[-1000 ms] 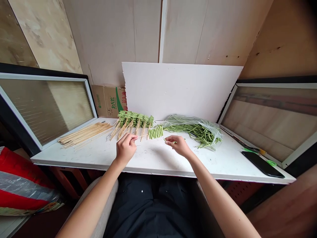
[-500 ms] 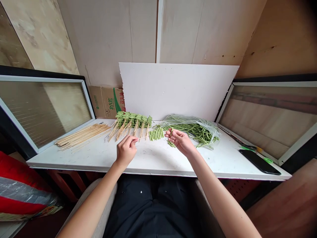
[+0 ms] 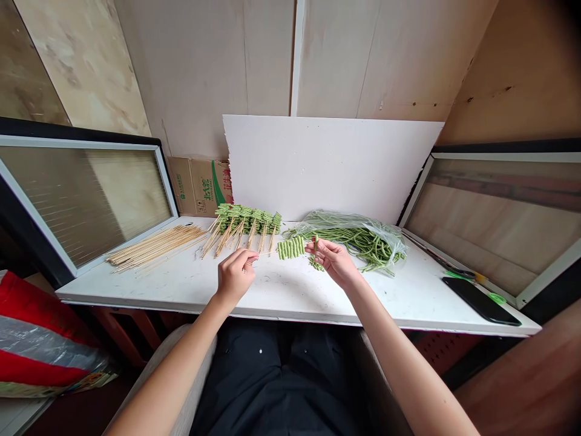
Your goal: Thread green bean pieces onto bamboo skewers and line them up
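Since 1 second ago, the right hand point(image 3: 333, 261) has risen from the cut pieces point(image 3: 316, 263) on the table point(image 3: 281, 297) to the tip end of the stick point(image 3: 269, 252), and it now has a bean piece point(image 3: 316, 241) in its fingers. The left hand point(image 3: 236, 275) remains on the other end of the stick.

The left hand is closed, thumb and fingers clamped on the stick. The right hand is pinched shut on the bean piece, its lower fingers loosely curled. Between the 2 hands, the threaded beans point(image 3: 291, 247) sit side by side on the stick, held above the table. The stick runs nearly level. Whether its tip is already inside the bean piece, I cannot tell.

Behind the left hand, the bean skewers point(image 3: 249, 219) lie in a stacked heap, green ends towards the wall and bare ends towards the person. To their left, the loose sticks point(image 3: 154, 247) are spread in a flat bundle. Beyond the right hand, the long beans point(image 3: 370, 242) lie partly inside and under a clear plastic bag point(image 3: 394, 233). The cut pieces are just in front of them, near the right hand. At the right end of the table are a black phone point(image 3: 480, 300), a green ring point(image 3: 497, 298) beside it, and scissors point(image 3: 458, 271). A cardboard box point(image 3: 197, 184) stands at the back left, next to a white board point(image 3: 336, 163).
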Available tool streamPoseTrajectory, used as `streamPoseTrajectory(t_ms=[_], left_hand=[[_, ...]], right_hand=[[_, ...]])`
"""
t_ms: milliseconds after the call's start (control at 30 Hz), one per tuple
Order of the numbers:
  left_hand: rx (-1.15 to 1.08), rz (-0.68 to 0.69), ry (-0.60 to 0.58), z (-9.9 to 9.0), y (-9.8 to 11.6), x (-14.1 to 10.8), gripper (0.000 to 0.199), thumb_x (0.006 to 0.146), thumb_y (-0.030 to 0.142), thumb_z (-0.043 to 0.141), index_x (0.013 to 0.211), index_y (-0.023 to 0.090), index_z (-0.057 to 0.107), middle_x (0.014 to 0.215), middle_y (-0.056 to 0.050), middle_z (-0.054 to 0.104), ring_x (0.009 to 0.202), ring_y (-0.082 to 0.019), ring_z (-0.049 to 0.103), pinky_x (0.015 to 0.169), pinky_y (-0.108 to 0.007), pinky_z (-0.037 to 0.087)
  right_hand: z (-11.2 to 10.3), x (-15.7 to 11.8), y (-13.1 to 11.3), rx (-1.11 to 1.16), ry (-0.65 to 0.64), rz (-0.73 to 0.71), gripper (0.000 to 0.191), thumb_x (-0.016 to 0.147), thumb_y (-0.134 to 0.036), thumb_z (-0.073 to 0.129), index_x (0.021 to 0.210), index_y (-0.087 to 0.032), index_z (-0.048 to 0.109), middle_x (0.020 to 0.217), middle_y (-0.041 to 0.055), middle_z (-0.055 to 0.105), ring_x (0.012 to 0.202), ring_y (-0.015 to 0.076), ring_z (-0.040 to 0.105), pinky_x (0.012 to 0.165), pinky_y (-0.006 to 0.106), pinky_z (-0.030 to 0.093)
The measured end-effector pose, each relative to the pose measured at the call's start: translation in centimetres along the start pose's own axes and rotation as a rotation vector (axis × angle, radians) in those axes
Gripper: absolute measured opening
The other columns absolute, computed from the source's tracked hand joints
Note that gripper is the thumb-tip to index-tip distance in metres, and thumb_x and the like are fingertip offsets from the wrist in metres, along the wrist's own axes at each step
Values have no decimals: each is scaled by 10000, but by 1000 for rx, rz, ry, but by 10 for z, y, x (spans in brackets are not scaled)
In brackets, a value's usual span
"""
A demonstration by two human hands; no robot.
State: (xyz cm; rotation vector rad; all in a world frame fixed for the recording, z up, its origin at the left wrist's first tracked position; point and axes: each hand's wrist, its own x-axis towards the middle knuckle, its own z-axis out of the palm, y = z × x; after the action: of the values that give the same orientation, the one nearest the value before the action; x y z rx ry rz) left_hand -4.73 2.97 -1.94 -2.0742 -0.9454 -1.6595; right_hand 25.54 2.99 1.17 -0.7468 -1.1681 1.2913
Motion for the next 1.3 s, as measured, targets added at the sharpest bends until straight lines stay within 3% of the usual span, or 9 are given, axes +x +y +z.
streamPoseTrajectory(t_ms=[600,900,1167,1300], left_hand=[[35,-16,-18,-1,-1,1,277,911,13,541,884,219,723,842,-21,785,795,-191,746,710,-288,557],[50,-32,-1,-1,-4,-1,313,856,-38,523,856,216,705,830,-21,775,790,-194,743,704,-286,550],[44,-49,2,0,-1,-2,301,872,-19,518,857,221,699,829,-25,773,792,-196,745,704,-290,557],[11,-79,28,0,2,0,286,886,-6,516,852,217,692,823,-24,767,781,-188,740,688,-278,552]], right_hand=[[5,-3,-2,-76,73,-2,360,768,-531,911,969,-241,841,1093,115,828,1119,280,742,713,300,522],[14,-1,10,-13,110,-13,417,690,-575,946,913,-242,830,1118,110,820,1221,306,720,968,404,572],[23,-5,10,-9,149,-46,382,734,-568,917,936,-257,823,1129,108,812,1187,296,717,842,357,569],[27,-7,7,-11,163,-65,405,736,-566,911,975,-252,821,1074,87,793,1077,261,711,733,312,546]])
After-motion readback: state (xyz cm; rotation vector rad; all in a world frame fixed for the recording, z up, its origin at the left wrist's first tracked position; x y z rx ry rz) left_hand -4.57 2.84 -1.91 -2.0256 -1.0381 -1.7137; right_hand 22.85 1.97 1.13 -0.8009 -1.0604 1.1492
